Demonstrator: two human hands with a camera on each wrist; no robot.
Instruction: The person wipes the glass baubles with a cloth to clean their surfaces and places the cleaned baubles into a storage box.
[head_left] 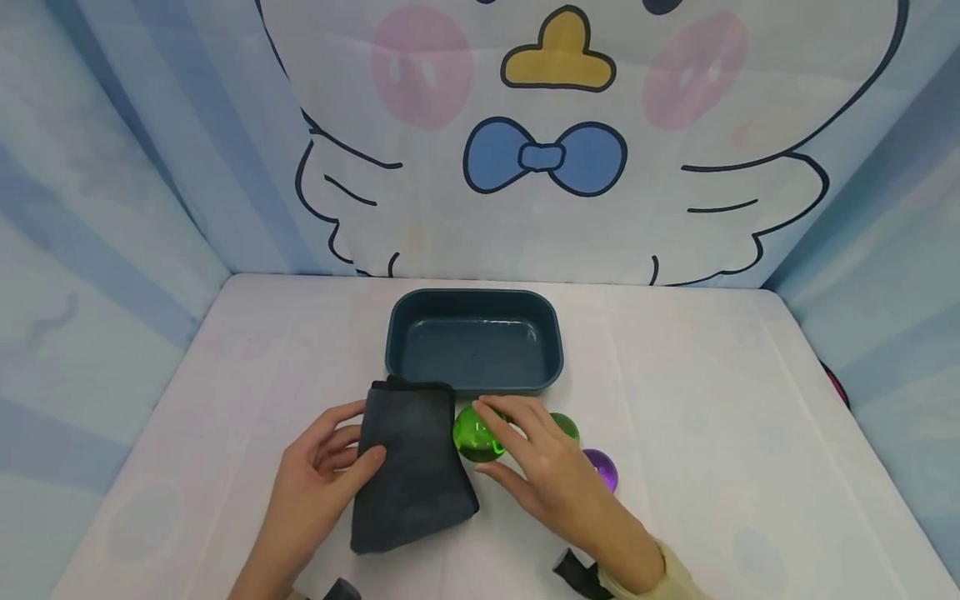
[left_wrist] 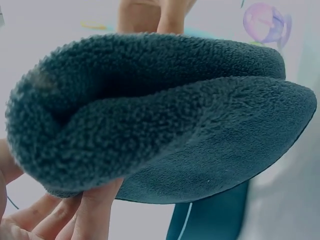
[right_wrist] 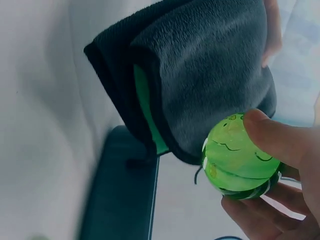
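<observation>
My left hand (head_left: 315, 475) grips a folded dark grey cloth (head_left: 412, 467), its thumb lying on the near face. Seen from the left wrist, the cloth (left_wrist: 200, 120) is thick and fluffy, folded over with a gap between its layers. In my right hand (head_left: 558, 471) a shiny clear green ball (head_left: 474, 437) is pinched between thumb and fingers. The ball is right beside the cloth's right edge; whether they touch I cannot tell. In the right wrist view the ball (right_wrist: 240, 155) shows dark line markings, and the cloth (right_wrist: 205, 75) has a green strip inside its fold.
A dark teal rectangular tray (head_left: 474, 346) stands just beyond the cloth, with nothing in it. Partly hidden behind my right hand are another green ball (head_left: 566, 426) and a purple ball (head_left: 602, 469). A white cover lies over the table (head_left: 720, 433), and printed curtains (head_left: 555, 233) enclose it.
</observation>
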